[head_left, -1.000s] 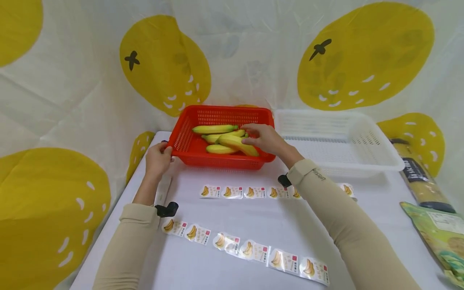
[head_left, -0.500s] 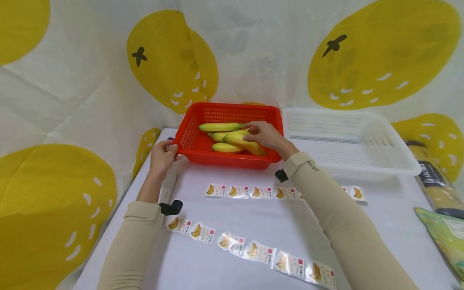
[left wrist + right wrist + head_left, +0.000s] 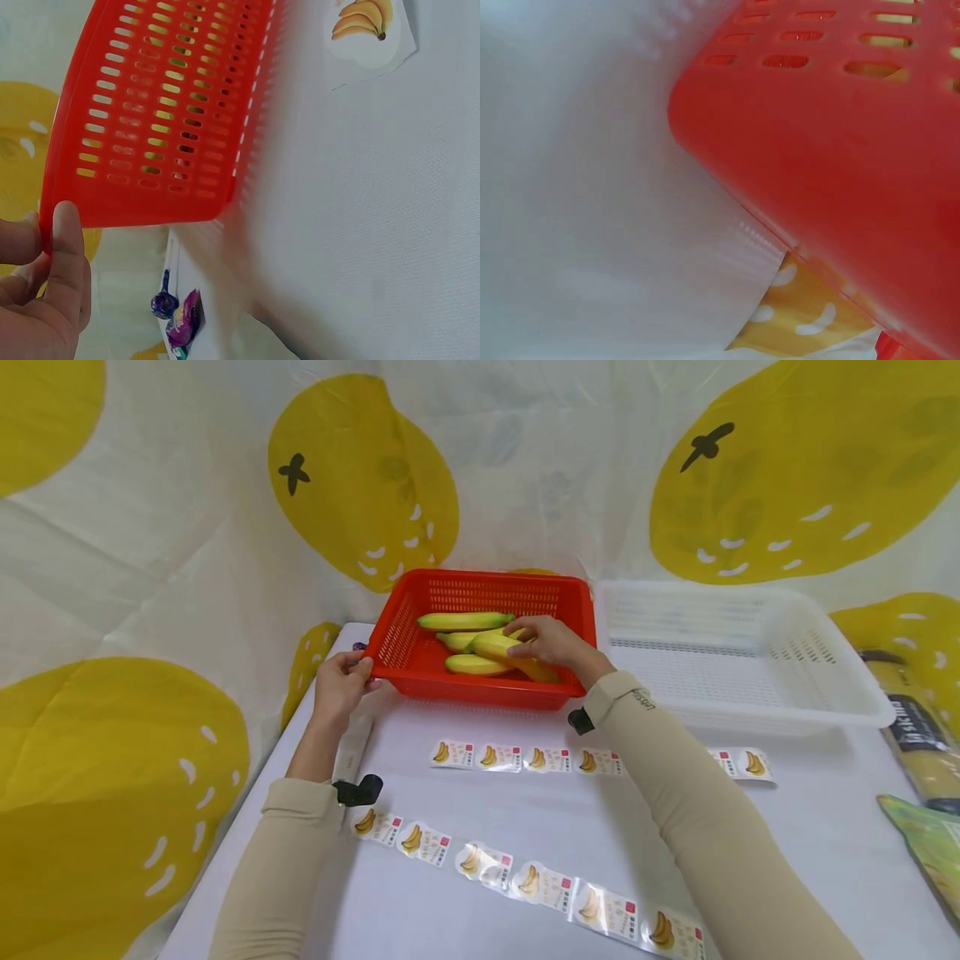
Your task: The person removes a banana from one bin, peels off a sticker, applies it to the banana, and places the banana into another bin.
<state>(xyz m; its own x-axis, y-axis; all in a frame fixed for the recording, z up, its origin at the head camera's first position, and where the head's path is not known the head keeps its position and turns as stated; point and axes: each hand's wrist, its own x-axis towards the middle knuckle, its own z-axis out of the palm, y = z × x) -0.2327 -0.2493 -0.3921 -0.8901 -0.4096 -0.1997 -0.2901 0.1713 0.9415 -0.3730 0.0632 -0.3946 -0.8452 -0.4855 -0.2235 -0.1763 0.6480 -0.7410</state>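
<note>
A red plastic basket with slotted walls stands toward the back and holds several bananas. My left hand pinches its rim at the near left corner; the left wrist view shows the thumb and fingers on either side of that rim. Over the basket's right half, my right hand arches above a curved banana on top of the pile, loosely bent fingers spread from the thumb. Another banana lies behind, one in front. The right wrist view holds only the basket's outside, not the fingers.
A white slotted basket stands beside the red one. Strips of banana labels lie across the table, one nearer the front. A dark-labelled bottle and green bag lie right. Purple wrapped candy sits near the left edge.
The head view has swung slightly, so everything sits further right. My right hand has come a little lower and leftward over the top banana. My left hand keeps its hold on the rim.
</note>
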